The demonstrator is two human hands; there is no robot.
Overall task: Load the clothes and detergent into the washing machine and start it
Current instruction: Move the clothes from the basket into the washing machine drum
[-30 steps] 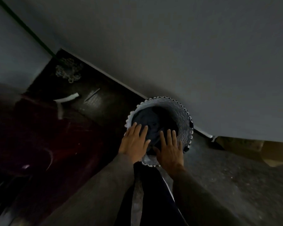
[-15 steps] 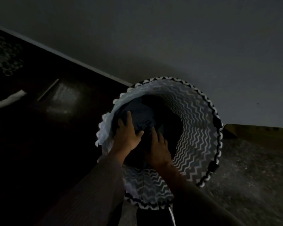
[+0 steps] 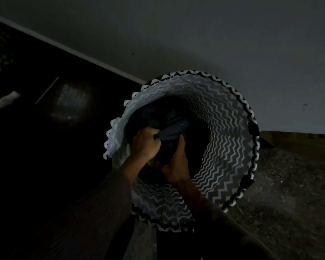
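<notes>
A round laundry basket (image 3: 231,132) with a black-and-white zigzag weave stands on the floor against the wall, seen from above. Dark clothes (image 3: 172,125) lie bunched inside it, one piece finely striped. Both my hands are down inside the basket. My left hand (image 3: 145,144) is clenched on the bundle of dark clothes at its left side. My right hand (image 3: 175,162) grips the same bundle from the near right. The washing machine and detergent are not in view.
A grey wall (image 3: 214,34) rises behind the basket. A dark rug or mat (image 3: 45,128) covers the floor at left, with a pale strip (image 3: 4,101) and a thin stick (image 3: 46,91) on it. Speckled bare floor (image 3: 289,184) lies at right.
My head has come closer to the basket. My hands went from resting flat on the rim to reaching inside and closing on the dark clothes.
</notes>
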